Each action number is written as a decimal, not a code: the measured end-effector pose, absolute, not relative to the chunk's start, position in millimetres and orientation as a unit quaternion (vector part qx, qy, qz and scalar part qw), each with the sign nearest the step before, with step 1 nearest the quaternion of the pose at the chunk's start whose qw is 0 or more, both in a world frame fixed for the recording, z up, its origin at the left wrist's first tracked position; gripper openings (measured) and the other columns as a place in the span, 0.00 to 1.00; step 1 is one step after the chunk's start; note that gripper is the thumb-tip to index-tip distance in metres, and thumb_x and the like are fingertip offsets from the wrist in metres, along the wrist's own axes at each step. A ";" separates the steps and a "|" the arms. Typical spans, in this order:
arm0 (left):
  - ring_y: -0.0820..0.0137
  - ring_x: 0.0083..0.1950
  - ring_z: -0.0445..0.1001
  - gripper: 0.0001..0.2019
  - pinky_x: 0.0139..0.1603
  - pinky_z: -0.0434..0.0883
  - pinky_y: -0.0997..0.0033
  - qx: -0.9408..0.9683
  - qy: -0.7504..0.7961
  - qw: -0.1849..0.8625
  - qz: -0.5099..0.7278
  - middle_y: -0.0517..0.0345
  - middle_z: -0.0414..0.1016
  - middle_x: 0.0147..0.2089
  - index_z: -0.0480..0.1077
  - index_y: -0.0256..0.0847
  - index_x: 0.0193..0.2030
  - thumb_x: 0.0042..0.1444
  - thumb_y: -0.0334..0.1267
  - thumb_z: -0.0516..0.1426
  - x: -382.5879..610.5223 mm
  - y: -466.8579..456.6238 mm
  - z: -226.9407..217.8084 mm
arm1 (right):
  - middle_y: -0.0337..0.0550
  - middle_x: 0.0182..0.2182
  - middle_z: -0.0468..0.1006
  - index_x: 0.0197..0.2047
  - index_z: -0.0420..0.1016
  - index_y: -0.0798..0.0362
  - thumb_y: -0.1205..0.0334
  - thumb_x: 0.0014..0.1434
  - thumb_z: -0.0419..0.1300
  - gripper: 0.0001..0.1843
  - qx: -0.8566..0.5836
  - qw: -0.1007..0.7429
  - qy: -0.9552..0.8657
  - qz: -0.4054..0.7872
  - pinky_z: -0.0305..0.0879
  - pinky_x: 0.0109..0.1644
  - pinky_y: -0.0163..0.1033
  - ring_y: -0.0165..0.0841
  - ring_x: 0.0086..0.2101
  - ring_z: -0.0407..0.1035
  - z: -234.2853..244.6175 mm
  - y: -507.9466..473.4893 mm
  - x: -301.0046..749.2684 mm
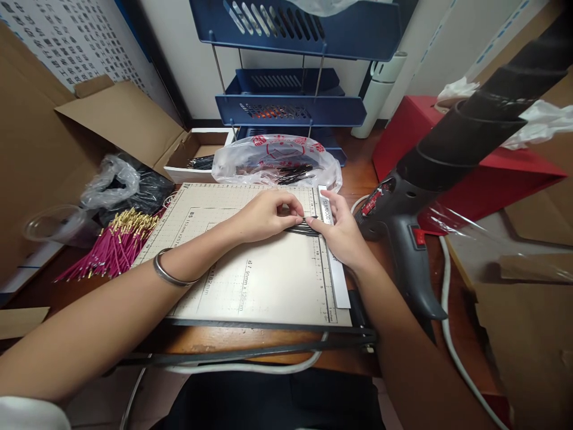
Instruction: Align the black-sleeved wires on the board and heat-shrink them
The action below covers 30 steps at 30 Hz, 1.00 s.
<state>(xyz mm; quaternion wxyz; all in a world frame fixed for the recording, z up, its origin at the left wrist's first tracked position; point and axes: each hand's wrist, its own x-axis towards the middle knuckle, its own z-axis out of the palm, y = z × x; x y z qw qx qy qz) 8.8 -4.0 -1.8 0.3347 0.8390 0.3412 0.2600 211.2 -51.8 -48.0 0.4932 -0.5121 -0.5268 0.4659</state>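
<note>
A beige paper-cutter board [268, 280] with printed grid lines lies on the desk in front of me. My left hand [264, 215] rests on it with the fingers curled, pinching a small bundle of thin black tubes [303, 228]. My right hand [342, 233] presses the other end of that bundle with thumb and fingers, next to the board's metal ruler edge [336, 269]. A metal bangle [168, 272] sits on my left wrist.
A heap of magenta wires with gold tips [114, 245] lies left of the board. A plastic bag of black pieces [277, 161] sits behind it. A black heat gun [403, 239] stands at right, a red box [470, 161] behind it. Blue trays [290, 107] and cardboard boxes surround.
</note>
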 end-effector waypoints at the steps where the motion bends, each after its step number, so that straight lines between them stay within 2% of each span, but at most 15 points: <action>1: 0.71 0.34 0.72 0.05 0.39 0.67 0.69 0.836 0.343 0.340 0.259 0.57 0.82 0.36 0.81 0.38 0.39 0.60 0.36 0.64 8.8 -4.1 -1.8 | 0.50 0.73 0.67 0.69 0.60 0.42 0.55 0.55 0.70 0.41 -0.511 0.490 -0.530 0.466 0.56 0.80 0.63 0.47 0.71 0.64 -49.2 -51.3 211.3; 7: 0.72 0.33 0.71 0.05 0.39 0.67 0.69 0.831 0.348 0.345 0.261 0.57 0.81 0.35 0.80 0.38 0.39 0.59 0.36 0.64 9.6 -4.9 -2.1 | 0.51 0.72 0.67 0.68 0.63 0.44 0.50 0.57 0.70 0.38 -0.536 0.496 -0.530 0.431 0.53 0.81 0.61 0.48 0.73 0.61 -51.5 -49.8 210.7; 11: 0.72 0.34 0.71 0.07 0.40 0.67 0.70 0.825 0.361 0.340 0.271 0.58 0.80 0.36 0.77 0.38 0.43 0.58 0.36 0.65 9.7 -4.3 -4.1 | 0.54 0.72 0.68 0.67 0.62 0.46 0.53 0.57 0.69 0.38 -0.536 0.500 -0.523 0.434 0.55 0.80 0.60 0.47 0.72 0.63 -53.1 -48.8 210.1; 14: 0.72 0.35 0.70 0.06 0.40 0.66 0.70 0.830 0.358 0.332 0.271 0.58 0.79 0.36 0.76 0.38 0.39 0.59 0.37 0.65 9.2 -4.1 -3.9 | 0.55 0.72 0.67 0.68 0.62 0.46 0.51 0.57 0.70 0.40 -0.534 0.498 -0.538 0.422 0.54 0.80 0.61 0.48 0.72 0.62 -55.1 -47.8 210.6; 19: 0.71 0.35 0.69 0.08 0.39 0.65 0.69 0.848 0.329 0.330 0.253 0.58 0.79 0.38 0.75 0.38 0.38 0.59 0.41 0.65 6.0 -5.4 1.6 | 0.49 0.73 0.67 0.66 0.62 0.41 0.58 0.55 0.66 0.36 -0.512 0.502 -0.515 0.470 0.54 0.81 0.63 0.46 0.73 0.62 -47.9 -48.9 214.0; 23: 0.69 0.38 0.71 0.09 0.41 0.66 0.68 0.865 0.319 0.308 0.235 0.56 0.80 0.40 0.76 0.39 0.41 0.58 0.41 0.66 3.3 -5.8 2.7 | 0.46 0.72 0.69 0.65 0.61 0.39 0.64 0.49 0.66 0.41 -0.483 0.482 -0.500 0.534 0.54 0.80 0.68 0.49 0.72 0.63 -38.2 -52.7 218.9; 30: 0.66 0.41 0.74 0.11 0.45 0.67 0.66 0.873 0.314 0.291 0.235 0.55 0.80 0.41 0.75 0.39 0.41 0.59 0.44 0.66 4.6 -5.4 -1.5 | 0.45 0.73 0.66 0.70 0.59 0.38 0.58 0.54 0.67 0.42 -0.488 0.463 -0.534 0.513 0.54 0.80 0.66 0.49 0.73 0.61 -39.3 -55.5 220.5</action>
